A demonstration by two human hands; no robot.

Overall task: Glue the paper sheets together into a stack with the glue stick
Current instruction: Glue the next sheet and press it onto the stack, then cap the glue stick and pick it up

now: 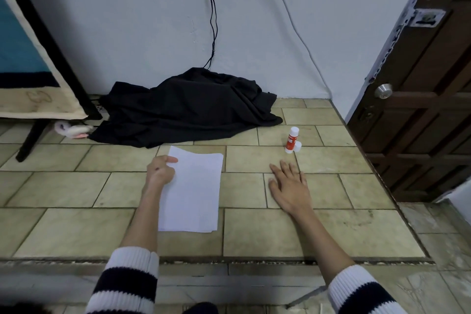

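Head view: the paper sheets (192, 190) lie flat on the tiled floor (76, 232), stacked roughly square but with edges slightly fanned at the near right corner, so more than one sheet is there (how many cannot be told). Taking that stack as the landmark, the left hand (161, 169) sits at its far left corner, fingers curled and thumb laid over the top of the paper. The grip is a narrow pinch on the corner, probably either to pin the stack so it does not slide on the smooth tile or to peel up the top sheet.

The right hand (289, 186) rests palm down on the floor to the right of the stack, well apart from it, fingers straight and spread, its grip wide and holding nothing. It looks placed there as a brace for a person leaning forward, and it lies on the way to the glue.

The glue stick (291, 140) stands upright beyond and to the right of the stack, further out than the right hand's fingertips. A small white cap (297, 146) sits on the floor touching its base on the right (so the stick seems open and ready, though its tip is too small to read). Standing it up keeps the glue end off the tile.

Behind the stack, against the wall, lies a heap of black cloth (188, 107).
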